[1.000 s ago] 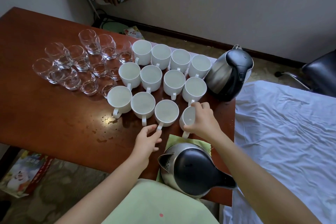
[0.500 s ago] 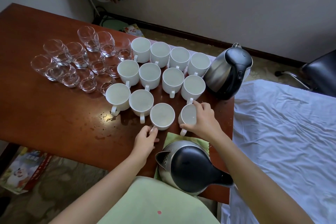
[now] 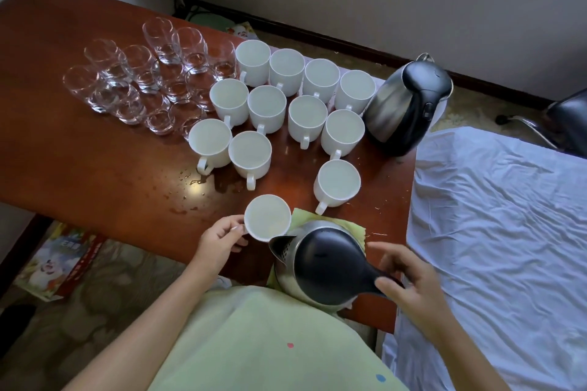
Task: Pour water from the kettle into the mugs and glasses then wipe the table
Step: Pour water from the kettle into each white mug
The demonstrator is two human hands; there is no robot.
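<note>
Holding mug (image 3: 267,217), left hand (image 3: 219,240)

Dim soft daylight, glare patch on table (image 3: 193,188), edges bowed, right hand (image 3: 409,276) perhaps motion-blurred

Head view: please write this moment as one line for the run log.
left hand: holds mug by near kettle spout | right hand: open at kettle handle | pour: not begun
</note>
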